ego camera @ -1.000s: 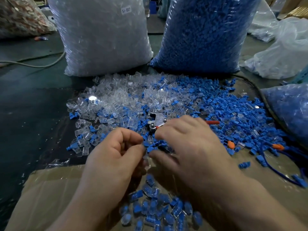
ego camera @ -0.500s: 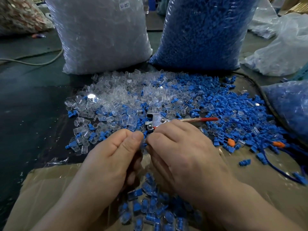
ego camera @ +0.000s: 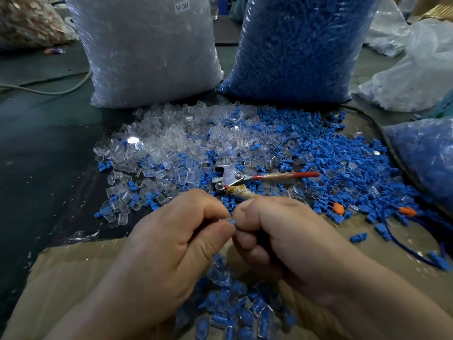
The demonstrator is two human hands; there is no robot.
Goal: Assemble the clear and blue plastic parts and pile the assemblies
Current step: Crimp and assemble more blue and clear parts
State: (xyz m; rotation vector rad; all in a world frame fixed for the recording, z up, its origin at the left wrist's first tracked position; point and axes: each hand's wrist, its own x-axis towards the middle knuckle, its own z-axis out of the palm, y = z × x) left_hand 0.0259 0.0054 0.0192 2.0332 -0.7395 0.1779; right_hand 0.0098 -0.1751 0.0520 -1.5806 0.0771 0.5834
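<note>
Blue-and-clear pair point(ego camera: 230, 220): pinched between left hand point(ego camera: 171, 246) and right hand point(ego camera: 286, 244), thumbs and forefingers curled on it, just nearer than the red-handled pliers point(ego camera: 247, 178). A second ago right hand groped loose parts point(ego camera: 196, 143). Insertion likely underway; assemblies pile point(ego camera: 235, 307) nearer still.

Light is dim and cool, falling from above, with one hard white glint on the clear parts point(ego camera: 133, 141) at ten o'clock. The left hand point(ego camera: 171, 241) and right hand point(ego camera: 289, 241) shade the assemblies point(ego camera: 232, 307) at six o'clock, which look soft and smeared. Wide-angle distortion tilts the blue bag point(ego camera: 294, 45) at one o'clock, and the floor point(ego camera: 36, 168) at nine o'clock sinks almost to black.
</note>
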